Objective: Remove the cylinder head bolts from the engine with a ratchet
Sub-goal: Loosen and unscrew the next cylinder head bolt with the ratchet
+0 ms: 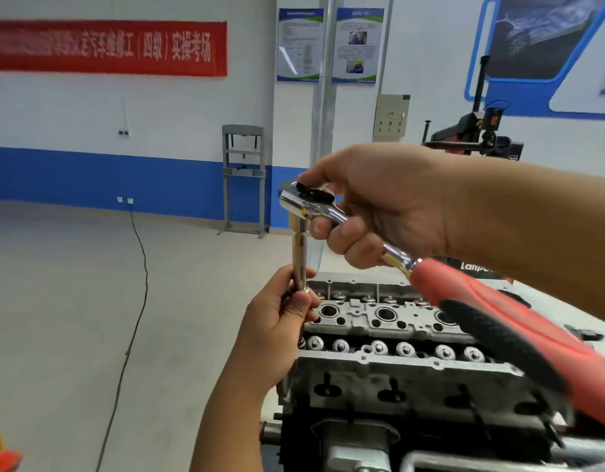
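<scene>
The pale grey floor (72,301) carries a grey steel press frame (243,178) standing against the blue-banded far wall. A black cable (137,267) snakes across the floor from that wall towards the near edge, left of the engine (389,369).

Ratchet: chrome ratchet with red-and-black grip (491,311), held above the engine, handle slanting toward the near right.
Extension: chrome bar (299,264), upright below the ratchet head.
Engine: grey aluminium cylinder head (389,338), lower right, valve gear exposed.
</scene>
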The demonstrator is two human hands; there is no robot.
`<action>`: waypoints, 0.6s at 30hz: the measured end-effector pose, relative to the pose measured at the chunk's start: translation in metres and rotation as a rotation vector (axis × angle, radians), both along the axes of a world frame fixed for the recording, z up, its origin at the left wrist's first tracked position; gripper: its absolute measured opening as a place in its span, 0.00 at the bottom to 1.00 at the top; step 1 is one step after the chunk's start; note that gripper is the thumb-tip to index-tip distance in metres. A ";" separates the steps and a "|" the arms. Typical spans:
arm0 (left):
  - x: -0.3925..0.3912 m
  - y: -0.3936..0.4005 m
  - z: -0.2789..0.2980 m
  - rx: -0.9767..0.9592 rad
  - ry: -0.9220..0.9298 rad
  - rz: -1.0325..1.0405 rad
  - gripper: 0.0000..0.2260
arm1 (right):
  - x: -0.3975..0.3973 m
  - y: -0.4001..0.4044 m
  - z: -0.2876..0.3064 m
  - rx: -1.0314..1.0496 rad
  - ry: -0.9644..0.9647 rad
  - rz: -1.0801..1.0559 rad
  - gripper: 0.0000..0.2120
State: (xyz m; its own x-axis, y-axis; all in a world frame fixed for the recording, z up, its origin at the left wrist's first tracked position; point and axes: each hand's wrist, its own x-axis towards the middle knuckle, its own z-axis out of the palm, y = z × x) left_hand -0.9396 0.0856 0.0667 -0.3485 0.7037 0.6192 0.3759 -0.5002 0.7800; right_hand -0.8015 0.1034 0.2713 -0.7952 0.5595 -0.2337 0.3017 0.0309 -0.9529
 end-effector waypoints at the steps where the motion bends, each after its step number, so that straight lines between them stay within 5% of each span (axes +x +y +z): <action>1: -0.001 0.000 0.000 -0.002 -0.001 0.002 0.09 | -0.003 0.001 -0.001 0.031 -0.021 -0.003 0.15; 8: 0.002 0.009 0.001 -0.025 0.002 0.021 0.12 | 0.009 0.013 -0.001 0.054 0.040 -0.015 0.14; 13: -0.001 0.011 0.003 -0.028 -0.012 0.010 0.11 | 0.008 0.024 0.004 0.123 -0.005 0.000 0.25; 18: 0.000 0.015 0.003 -0.027 -0.012 0.002 0.13 | 0.007 0.034 0.008 0.218 -0.002 0.035 0.19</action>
State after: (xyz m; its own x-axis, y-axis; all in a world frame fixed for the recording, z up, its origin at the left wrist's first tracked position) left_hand -0.9399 0.1003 0.0699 -0.3573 0.7194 0.5957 0.3675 -0.4781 0.7978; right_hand -0.7940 0.1370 0.2788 -0.8147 0.5691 -0.1117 0.2985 0.2463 -0.9221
